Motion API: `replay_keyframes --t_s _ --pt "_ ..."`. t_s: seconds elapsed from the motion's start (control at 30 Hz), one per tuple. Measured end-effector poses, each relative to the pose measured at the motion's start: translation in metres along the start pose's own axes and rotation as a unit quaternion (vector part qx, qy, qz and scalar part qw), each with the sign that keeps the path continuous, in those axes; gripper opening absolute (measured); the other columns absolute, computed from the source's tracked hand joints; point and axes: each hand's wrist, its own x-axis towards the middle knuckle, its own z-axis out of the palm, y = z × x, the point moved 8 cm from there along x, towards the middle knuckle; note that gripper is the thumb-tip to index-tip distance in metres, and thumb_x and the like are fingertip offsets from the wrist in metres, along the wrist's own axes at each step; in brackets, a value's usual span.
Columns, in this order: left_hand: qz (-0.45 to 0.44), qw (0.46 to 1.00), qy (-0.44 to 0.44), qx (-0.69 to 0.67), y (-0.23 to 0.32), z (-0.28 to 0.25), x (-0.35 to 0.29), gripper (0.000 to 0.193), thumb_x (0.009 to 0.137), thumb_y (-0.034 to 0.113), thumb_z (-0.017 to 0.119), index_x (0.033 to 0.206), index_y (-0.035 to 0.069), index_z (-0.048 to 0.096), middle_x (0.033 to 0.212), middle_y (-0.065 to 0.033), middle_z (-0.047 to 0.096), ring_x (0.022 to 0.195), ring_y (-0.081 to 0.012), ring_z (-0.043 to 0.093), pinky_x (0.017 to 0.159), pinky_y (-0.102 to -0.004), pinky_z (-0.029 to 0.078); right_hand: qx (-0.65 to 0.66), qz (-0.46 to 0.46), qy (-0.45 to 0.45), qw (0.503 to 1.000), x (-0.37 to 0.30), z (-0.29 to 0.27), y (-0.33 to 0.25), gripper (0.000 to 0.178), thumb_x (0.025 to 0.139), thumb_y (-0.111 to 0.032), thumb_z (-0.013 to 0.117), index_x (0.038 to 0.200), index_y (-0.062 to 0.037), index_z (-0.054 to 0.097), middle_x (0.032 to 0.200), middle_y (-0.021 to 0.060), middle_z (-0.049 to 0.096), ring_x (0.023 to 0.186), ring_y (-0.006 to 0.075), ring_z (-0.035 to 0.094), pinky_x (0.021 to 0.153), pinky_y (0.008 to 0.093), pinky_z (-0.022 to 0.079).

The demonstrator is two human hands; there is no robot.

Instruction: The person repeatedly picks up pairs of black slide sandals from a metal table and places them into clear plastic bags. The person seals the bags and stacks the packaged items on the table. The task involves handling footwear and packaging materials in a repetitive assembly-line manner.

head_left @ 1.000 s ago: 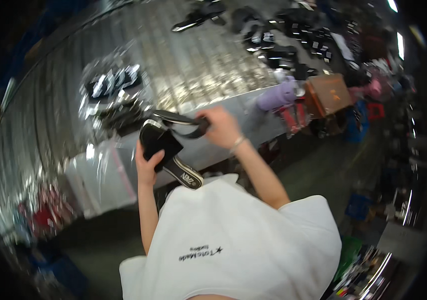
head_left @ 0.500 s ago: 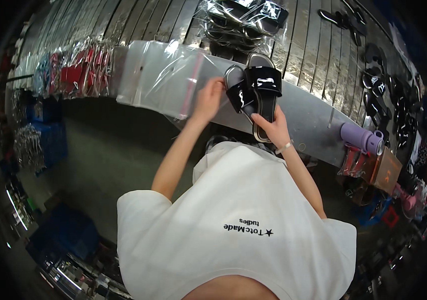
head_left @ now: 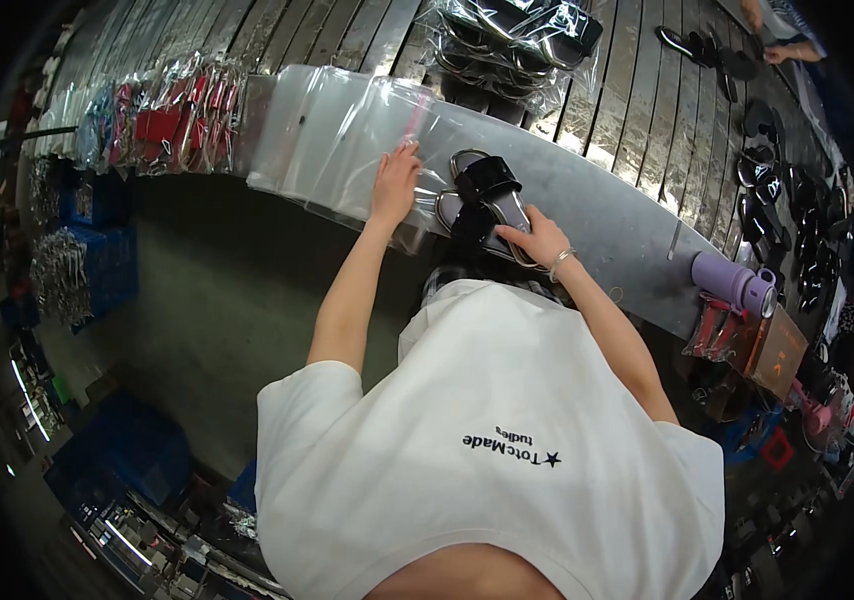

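My right hand (head_left: 539, 243) is closed around the heel end of a pair of black sandals (head_left: 488, 176) with shiny straps and metallic-edged soles. The two sandals lie side by side, low over the grey metal ledge (head_left: 587, 205). To their left, my left hand (head_left: 396, 185) reaches onto a stack of clear plastic bags (head_left: 332, 135), its fingers stretched out near the pink strip along the bags' edge. Nothing shows in that hand's grip.
Beyond the ledge runs a slatted metal surface (head_left: 637, 130) bearing bagged sandals (head_left: 517, 45) and more loose sandals on the right. Red wrapped packets (head_left: 172, 125) stand at the left. A purple bottle (head_left: 732, 280) and a brown box (head_left: 777, 350) are at the right. Another person's hand (head_left: 792, 52) shows at the far right.
My right hand has brought the sandals down and slightly left toward the ledge. My left hand has left the sandals and moved onto the plastic bags. Another person's hands have appeared far right.
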Motion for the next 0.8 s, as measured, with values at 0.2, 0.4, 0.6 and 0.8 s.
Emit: replay_keyframes --t_s 0.2,0.4,0.6,0.8 --pt "-0.074 0.977 0.007 -0.201 0.004 -0.042 0.028 0.017 0.092 0.014 0.042 0.103 0.004 0.051 0.107 -0.0116 0.063 0.105 -0.0307 0.057 0.103 -0.0467 0.029 0.098 -0.092 0.045 0.990 -0.003 -0.002 -0.028 0.070 0.070 -0.058 0.066 0.109 -0.0012 0.054 0.096 0.0223 0.063 0.089 0.0367 0.062 0.079 0.0399 0.046" --pt "-0.011 0.985 -0.031 -0.169 0.032 -0.081 0.037 0.021 0.091 0.013 0.044 0.107 0.005 0.054 0.105 -0.0106 0.063 0.106 -0.0336 0.055 0.101 -0.0459 0.032 0.127 -0.140 0.011 0.982 0.025 0.011 -0.088 0.067 0.071 -0.052 0.068 0.109 0.0021 0.057 0.100 0.0239 0.063 0.093 0.0351 0.061 0.081 0.0375 0.046" --pt "-0.080 0.977 -0.025 -0.198 0.044 -0.091 0.036 0.021 0.091 0.011 0.045 0.106 0.002 0.057 0.111 -0.0150 0.059 0.106 -0.0337 0.054 0.095 -0.0448 0.038 0.088 -0.085 0.007 0.993 0.028 0.006 -0.111 0.060 0.076 -0.048 0.064 0.116 -0.0044 0.056 0.110 0.0225 0.060 0.102 0.0346 0.058 0.087 0.0383 0.044" --pt "0.220 0.961 -0.072 -0.150 0.185 -0.116 0.039 0.041 0.073 0.011 0.069 0.111 0.002 0.054 0.116 -0.0126 0.057 0.111 -0.0336 0.051 0.100 -0.0414 0.035 0.046 -0.358 0.152 0.920 0.009 -0.031 -0.128 0.043 0.081 -0.034 0.061 0.115 -0.0082 0.057 0.121 0.0186 0.053 0.108 0.0291 0.052 0.090 0.0382 0.042"
